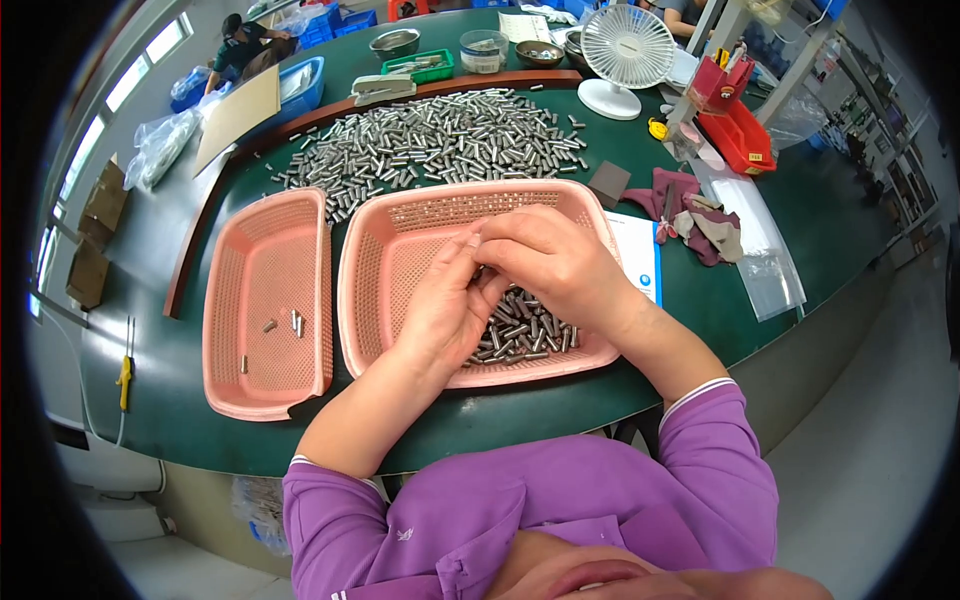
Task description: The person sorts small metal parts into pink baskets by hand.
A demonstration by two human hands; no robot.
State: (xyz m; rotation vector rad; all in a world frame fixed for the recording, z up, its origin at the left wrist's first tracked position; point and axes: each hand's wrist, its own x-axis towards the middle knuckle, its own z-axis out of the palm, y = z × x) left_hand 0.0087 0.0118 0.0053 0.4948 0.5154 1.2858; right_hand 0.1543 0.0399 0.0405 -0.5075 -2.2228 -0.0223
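Observation:
Both my hands meet above the larger pink basket (358,330). My left hand (445,305) is closed, thumb up, its fingertips against those of the other hand. My right hand (560,262) is bent over from the right, thumb and fingers pinched together. Whatever lies between the fingertips is hidden. Below my right hand, a pile of small metal cylinders (520,335) fills the near right part of the basket. Beyond the basket, a wide heap of shiny metal cylinders (430,140) covers the green table (440,432).
To the left stands a narrower pink basket (265,365) holding several cylinders. A yellow-handled tool (124,380) lies farther left. A wooden strip (190,245) borders the heap. A white fan (625,50), a red bin (735,135) and cloths (705,225) stand or lie at right; a person (245,50) sits far left.

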